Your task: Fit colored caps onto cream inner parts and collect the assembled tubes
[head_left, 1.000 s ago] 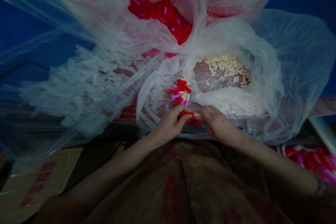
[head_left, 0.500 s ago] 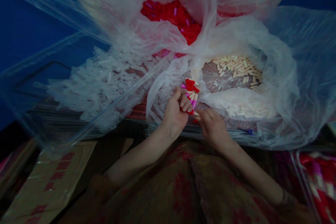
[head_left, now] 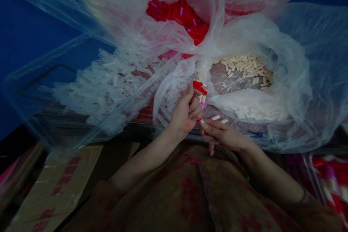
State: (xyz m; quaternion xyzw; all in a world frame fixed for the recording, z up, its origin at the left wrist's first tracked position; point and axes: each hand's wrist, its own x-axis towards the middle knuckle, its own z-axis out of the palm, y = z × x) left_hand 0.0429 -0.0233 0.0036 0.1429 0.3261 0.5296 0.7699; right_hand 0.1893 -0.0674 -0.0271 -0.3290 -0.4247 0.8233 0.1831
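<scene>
My left hand [head_left: 187,110] is closed, its fingers curled round small red pieces. A red piece [head_left: 199,87] and a purple-and-cream piece [head_left: 203,104] show just past its knuckles; whether these lie in the grip or behind it I cannot tell. Below the fist a small red piece with a cream tip [head_left: 201,120] pokes out. My right hand [head_left: 220,132] meets it there, thumb and forefinger pinched on the cream tip, the other fingers hanging lower. Pale short sticks [head_left: 224,120] lie just beyond the right hand.
Clear plastic tubes [head_left: 108,83] are heaped in a transparent tray [head_left: 67,148] at left. An open plastic bag [head_left: 295,65] holds cream pegs [head_left: 247,67] at right. Behind, another bag holds red and purple pieces [head_left: 179,12]. A cardboard box [head_left: 57,188] stands lower left.
My left fingers have curled further over the pieces. My right hand has turned and dropped slightly, uncovering pale sticks behind it.
</scene>
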